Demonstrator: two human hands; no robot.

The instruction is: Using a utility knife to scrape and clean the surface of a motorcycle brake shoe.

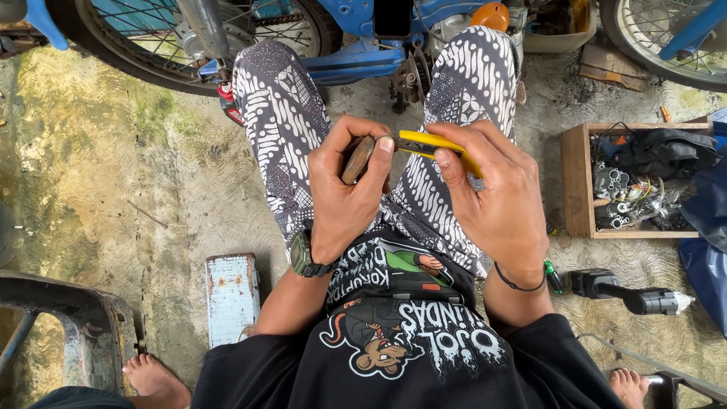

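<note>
Your left hand pinches a small brown oval piece btwn thumb & fingers, over your lap. Your right hand is closed round a yellow utility knife, its tip just beside the piece. Wooden crate at right, rectangular, packed w/ dark metal parts & wires. Pale blue worn box on the floor at left. Floor is rough concrete, stained yellow-green. Blue motorbike stands ahead; black power tool lies at right.
</note>
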